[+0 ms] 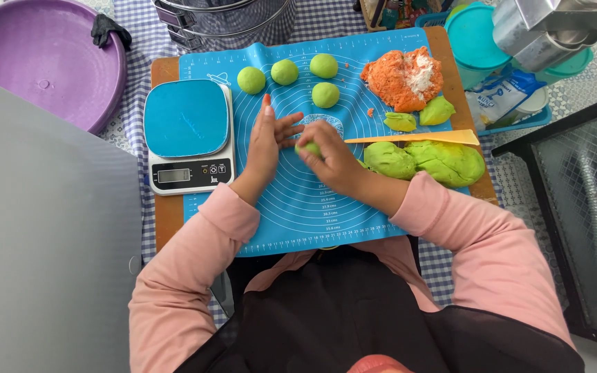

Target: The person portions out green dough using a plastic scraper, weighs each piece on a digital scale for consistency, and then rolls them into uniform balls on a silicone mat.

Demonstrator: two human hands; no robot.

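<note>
At centre of blue silicone mat: small green dough piece in right hand, grip clamped on it; left hand open, fingers apart, touching at 9 o'clock. Best rolled with light, even pressure.

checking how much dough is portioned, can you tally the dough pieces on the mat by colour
Green rolled balls: 4
Green piece between the left hand and right hand: 1
Small green lumps: 2
Large green mass: 1
Orange mass: 1
Total: 9
</note>
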